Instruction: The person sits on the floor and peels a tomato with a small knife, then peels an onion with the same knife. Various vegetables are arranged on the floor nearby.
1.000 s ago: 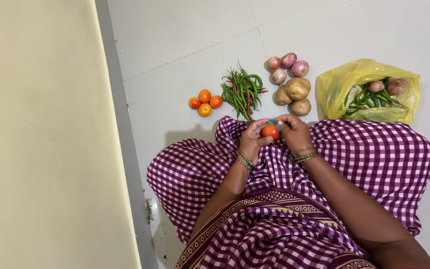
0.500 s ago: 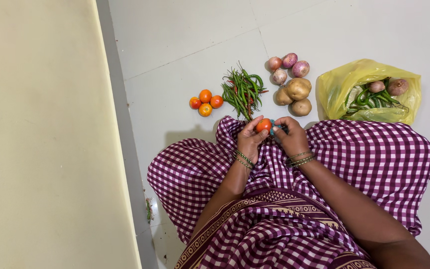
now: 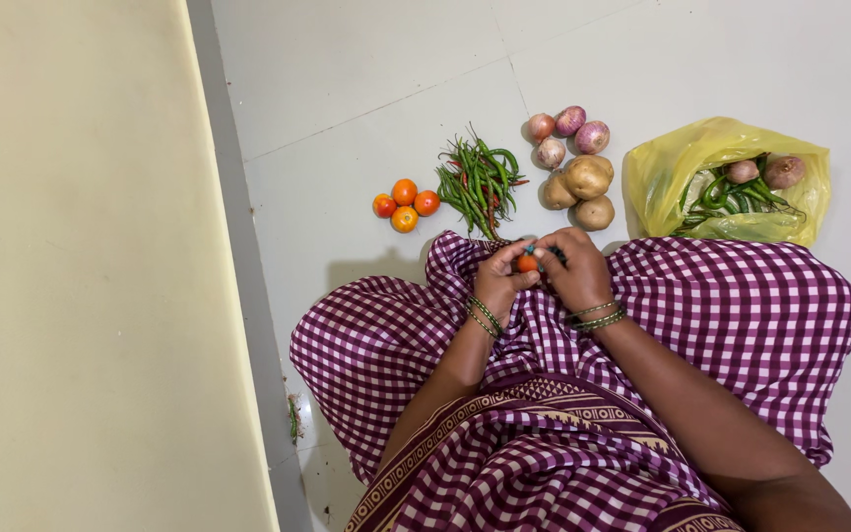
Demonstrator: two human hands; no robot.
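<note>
My left hand (image 3: 497, 279) and my right hand (image 3: 573, 268) meet over my lap, which is covered in purple checked cloth (image 3: 721, 305). Between their fingers sits a small red-orange tomato (image 3: 527, 263), mostly covered by both hands. A bit of blue-green material shows at my right fingertips; I cannot tell what it is. Both wrists wear green bangles. On the floor just beyond my hands lies a pile of green chillies (image 3: 479, 182).
Several small tomatoes (image 3: 405, 204) sit left of the chillies. Pink onions (image 3: 568, 133) and potatoes (image 3: 581, 185) lie to the right. A yellow plastic bag (image 3: 672, 167) holds more chillies and onions. A cream wall (image 3: 81, 266) runs along the left of the white tiled floor.
Both hands have closed tighter around the tomato and turned it, so less of it shows now. The hands stay over the lap; nothing on the floor moved.
</note>
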